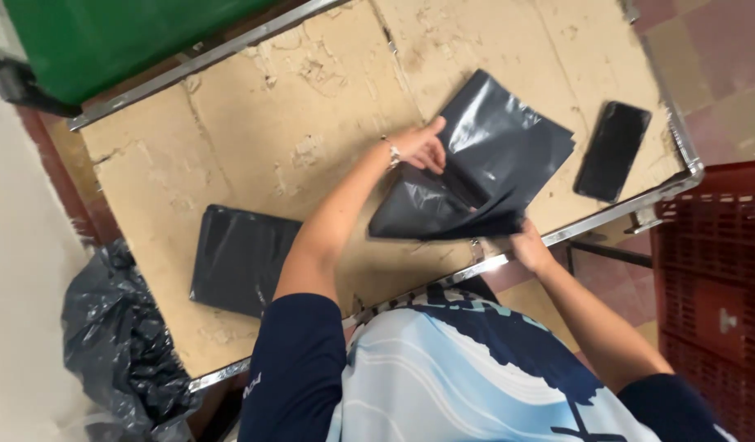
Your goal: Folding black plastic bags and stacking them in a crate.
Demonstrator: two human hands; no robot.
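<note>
A dark grey plastic bag point(484, 164), partly folded, lies on the worn cardboard-covered table point(296, 123). My left hand point(421, 147) presses on the bag's upper left fold, fingers bent over the plastic; a bracelet sits on the wrist. At the table's near edge my right hand point(526, 241) pinches the bag's lower corner. A flat stack of folded dark bags point(238, 258) rests on the table to the left, beside my left arm.
A black phone point(612, 150) lies face down near the table's right end. A crumpled black plastic bag point(119, 344) sits on the floor at lower left. A red plastic crate point(713, 295) stands on the right. A green surface point(107, 37) is behind the table.
</note>
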